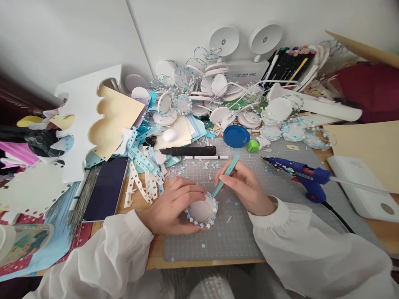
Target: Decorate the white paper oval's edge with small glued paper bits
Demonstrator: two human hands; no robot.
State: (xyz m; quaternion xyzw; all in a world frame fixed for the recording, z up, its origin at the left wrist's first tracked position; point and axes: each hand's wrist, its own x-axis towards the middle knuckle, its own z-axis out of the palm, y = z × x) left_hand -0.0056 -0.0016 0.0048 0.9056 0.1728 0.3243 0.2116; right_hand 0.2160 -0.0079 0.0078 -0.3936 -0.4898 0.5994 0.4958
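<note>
My left hand [176, 204] is curled round the left side of a round white disc [200, 211] on the cutting mat. Small blue and white paper flowers or stars line the disc's rim. Between the thumb and fingers of my right hand [245, 187] is a pair of teal tweezers [227, 174], slanting down to the disc's upper right edge. Whether the tips hold a tiny paper piece is too small to tell. Tiny punched paper bits lie scattered about the mat.
A blue hot glue gun [299, 172] lies right on the grey cutting mat [215, 249], its black cord trailing forward. Behind my hands are a black cutter [190, 150], a white pen [205, 157] and a blue lid [236, 136]. Decorated discs pile up behind; a phone [106, 189] lies left.
</note>
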